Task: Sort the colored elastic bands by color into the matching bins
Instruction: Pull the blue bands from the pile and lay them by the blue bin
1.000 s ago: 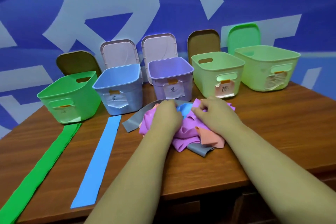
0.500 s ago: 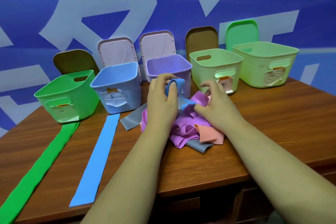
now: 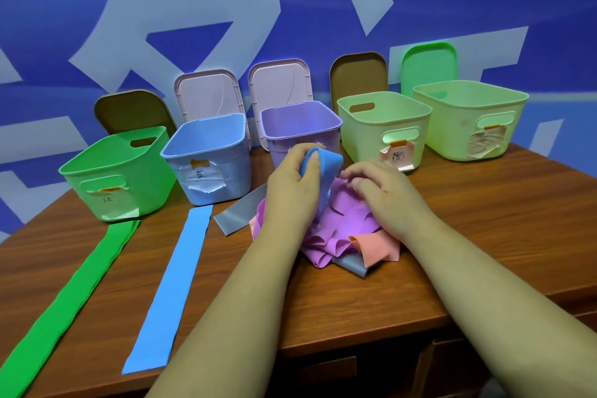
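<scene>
Well inboard, left hand [image 3: 290, 194] pinching blue band [image 3: 330, 165]

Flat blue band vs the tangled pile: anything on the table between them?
Head view: a grey band end lies on the wood between the flat blue band and the pile.

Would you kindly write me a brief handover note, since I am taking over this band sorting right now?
Left hand grips a blue band above the pile. Right hand rests open on that pile of purple, orange and grey bands.
Green bands lie flat before the green bin, a second blue band before the blue bin.
Done: two colours laid out; no band seen in any bin.
Left: the held band, the pile, then binning.
</scene>
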`<state>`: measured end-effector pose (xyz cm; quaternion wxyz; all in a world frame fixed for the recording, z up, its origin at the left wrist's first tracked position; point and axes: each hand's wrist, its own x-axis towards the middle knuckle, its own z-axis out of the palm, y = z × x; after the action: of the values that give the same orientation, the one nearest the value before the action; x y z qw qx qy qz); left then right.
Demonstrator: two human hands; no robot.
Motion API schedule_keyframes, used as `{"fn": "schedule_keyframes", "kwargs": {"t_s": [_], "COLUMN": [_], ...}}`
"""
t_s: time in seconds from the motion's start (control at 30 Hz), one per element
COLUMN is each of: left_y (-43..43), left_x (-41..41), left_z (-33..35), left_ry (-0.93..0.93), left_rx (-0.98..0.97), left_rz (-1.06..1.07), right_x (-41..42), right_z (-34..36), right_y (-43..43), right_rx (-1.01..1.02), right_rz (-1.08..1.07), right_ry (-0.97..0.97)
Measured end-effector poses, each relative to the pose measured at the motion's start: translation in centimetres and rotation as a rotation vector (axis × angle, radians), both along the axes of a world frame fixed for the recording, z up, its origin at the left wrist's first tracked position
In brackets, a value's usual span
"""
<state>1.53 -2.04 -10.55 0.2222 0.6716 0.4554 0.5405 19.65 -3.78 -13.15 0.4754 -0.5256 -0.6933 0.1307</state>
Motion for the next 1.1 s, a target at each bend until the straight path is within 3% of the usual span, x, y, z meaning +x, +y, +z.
{"fn": "schedule_keyframes", "kwargs": {"t_s": [0.3, 0.6, 0.73, 0.93, 1.1], "left_y": [0.0, 0.0, 0.1, 0.1, -0.4], "left_x": [0.0, 0.4, 0.4, 0.3, 0.1], "left_z": [0.8, 0.8, 0.4, -0.1, -0.2], "left_ry": [-0.334, -0.373, -0.290, -0.124, -0.032], "left_rx": [-0.263, -0.352, -0.334, -0.201, -0.132], "left_rz": [-0.057, -0.119, -0.112, -0.143, -0.176], "right_x": [-1.5, -1.2, -1.0, 0.3, 1.9], "right_z": [-0.2, 0.1, 0.5, 2.5, 5.5], "right_y": [-1.2, -0.9, -0.7, -0.1, 0.4], "right_rx": [0.072, 0.291, 0.322, 0.179, 0.124], "right_rz": [0.012, -0.019, -0.047, -0.154, -0.199], "right_ry": [-0.235, -0.168, -0.017, 0.487, 0.563]}}
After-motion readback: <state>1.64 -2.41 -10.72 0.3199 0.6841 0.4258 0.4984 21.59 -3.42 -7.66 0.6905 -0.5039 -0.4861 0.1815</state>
